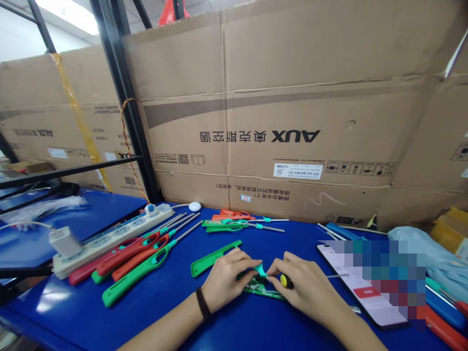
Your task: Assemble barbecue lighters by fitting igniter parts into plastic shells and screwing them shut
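My left hand [234,273], with a dark band at the wrist, pinches a small teal plastic piece [260,269], which looks like a lighter trigger. The fingertips of my right hand [298,282] meet the same piece from the other side. Tucked in that hand is a screwdriver [285,281] with a yellow and black handle; its thin shaft sticks out to the right. Beneath my fingers lies an opened green lighter half [261,291] with thin wires, partly hidden by my hands. A separate green casing half [210,259] rests just beyond my left hand.
Several long-nosed lighters [137,273] lie at left beside a white power strip [120,239]. Opened red and green lighters [226,224] are at the back, before a tall cardboard sheet [256,97]. A phone [383,312], partly pixelated, and a plastic bag [420,248] are at right.
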`<state>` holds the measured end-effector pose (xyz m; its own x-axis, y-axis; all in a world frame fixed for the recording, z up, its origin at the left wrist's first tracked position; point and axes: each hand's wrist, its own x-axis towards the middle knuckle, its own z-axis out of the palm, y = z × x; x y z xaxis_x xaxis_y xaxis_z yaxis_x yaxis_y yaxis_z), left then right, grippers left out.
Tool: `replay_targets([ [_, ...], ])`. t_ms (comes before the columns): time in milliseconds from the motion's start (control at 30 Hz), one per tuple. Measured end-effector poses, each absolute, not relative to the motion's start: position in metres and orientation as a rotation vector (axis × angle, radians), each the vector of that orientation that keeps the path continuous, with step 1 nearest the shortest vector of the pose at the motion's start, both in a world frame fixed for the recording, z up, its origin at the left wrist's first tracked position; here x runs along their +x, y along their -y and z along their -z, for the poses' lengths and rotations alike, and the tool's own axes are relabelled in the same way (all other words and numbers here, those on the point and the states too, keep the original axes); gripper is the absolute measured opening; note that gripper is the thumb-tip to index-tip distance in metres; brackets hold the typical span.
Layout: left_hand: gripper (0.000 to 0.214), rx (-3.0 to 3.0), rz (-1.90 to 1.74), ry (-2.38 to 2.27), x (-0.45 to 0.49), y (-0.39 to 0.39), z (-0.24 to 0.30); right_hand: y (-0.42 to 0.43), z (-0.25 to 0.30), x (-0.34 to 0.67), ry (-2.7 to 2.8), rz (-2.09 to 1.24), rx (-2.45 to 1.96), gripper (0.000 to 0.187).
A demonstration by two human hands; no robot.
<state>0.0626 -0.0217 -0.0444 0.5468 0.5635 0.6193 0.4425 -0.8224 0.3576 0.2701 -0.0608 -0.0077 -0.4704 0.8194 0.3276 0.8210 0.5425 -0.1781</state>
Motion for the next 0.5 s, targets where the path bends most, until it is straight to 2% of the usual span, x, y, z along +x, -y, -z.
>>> replay_targets([
  [100,0.020,2.652,-1.120,-0.793,0.0630,0.0228,0.0445,0.0618,0.0076,0.2694,2.402,0.007,-1.356,0.003],
  [333,0.023,2.656,-1.093,-0.733,0.0631,0.0257,0.0432,0.0593,0.0104,0.2708,2.493,-0.011,-1.319,0.012],
  [500,0.044,2.522,-1.020,-0.881,0.0631,0.0310,0.0368,0.0584,0.0068,0.2779,2.480,-0.004,-1.418,0.014],
])
